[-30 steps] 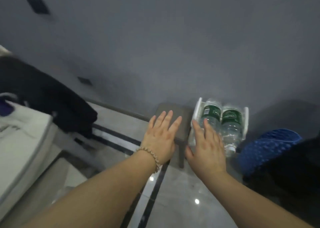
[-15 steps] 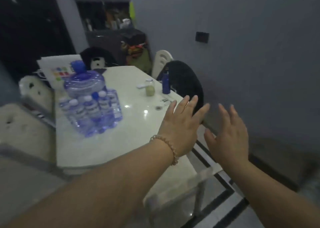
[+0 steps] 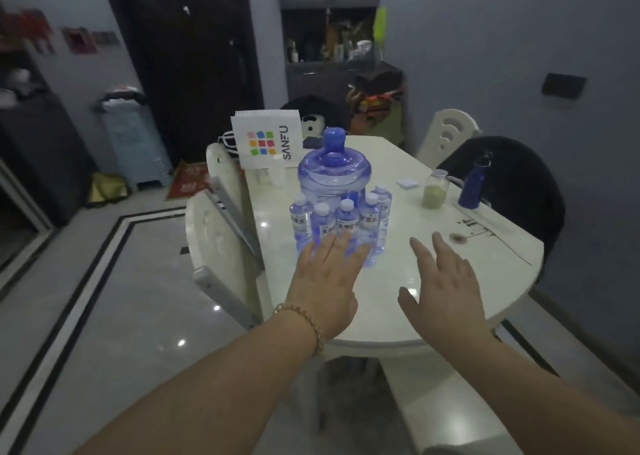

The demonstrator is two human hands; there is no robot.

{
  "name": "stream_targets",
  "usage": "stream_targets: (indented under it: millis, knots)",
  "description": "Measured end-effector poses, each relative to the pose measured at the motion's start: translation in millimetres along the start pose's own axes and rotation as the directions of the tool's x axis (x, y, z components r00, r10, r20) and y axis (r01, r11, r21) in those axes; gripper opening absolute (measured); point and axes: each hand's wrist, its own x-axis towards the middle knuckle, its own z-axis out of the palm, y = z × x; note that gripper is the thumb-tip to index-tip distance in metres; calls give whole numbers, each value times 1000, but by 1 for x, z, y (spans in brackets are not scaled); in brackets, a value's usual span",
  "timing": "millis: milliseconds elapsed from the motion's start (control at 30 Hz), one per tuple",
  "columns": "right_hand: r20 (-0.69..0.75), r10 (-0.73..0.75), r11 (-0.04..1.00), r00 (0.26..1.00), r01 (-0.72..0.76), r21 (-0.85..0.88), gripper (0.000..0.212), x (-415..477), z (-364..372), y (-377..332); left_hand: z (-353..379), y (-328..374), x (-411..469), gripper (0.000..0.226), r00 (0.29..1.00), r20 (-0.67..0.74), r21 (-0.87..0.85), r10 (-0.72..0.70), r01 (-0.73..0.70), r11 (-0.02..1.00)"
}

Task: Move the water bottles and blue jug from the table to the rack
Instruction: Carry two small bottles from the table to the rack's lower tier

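Translucent blue jug, white-capped blue water bottles, cream table, white bag with coloured squares.

I see a white paper bag upright at the far table end; a glass jar stands beside a dark-blue flask.

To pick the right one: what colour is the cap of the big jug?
Blue, on the jug; cap shows in the head view.
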Motion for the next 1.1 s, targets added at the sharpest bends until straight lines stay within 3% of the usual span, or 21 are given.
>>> stream_targets:
  millis: [333,567,833,933,1100]
  knots:
    - [64,-167,980,984,159,119,79,120,98,-79,56,-130,78,85,994,112,136,6,-21,991]
    - [67,-198,980,978,196,39,71,178,139,-113,104,-188,137,87,985,171,103,-5,-13,995]
    - [-13,-39,996,999,37,-83,76,206,174,-139,158,-230,191,89,938,163,-114,306,-290,950]
    - [-56,94,992,994,-98,-84,71,205,182,-159,169,-248,201,80,875,96,-258,474,-438,861]
    - [-88,220,963,971,-231,-140,63,203,187,-186,172,-263,206,66,777,7,-445,629,-561,698]
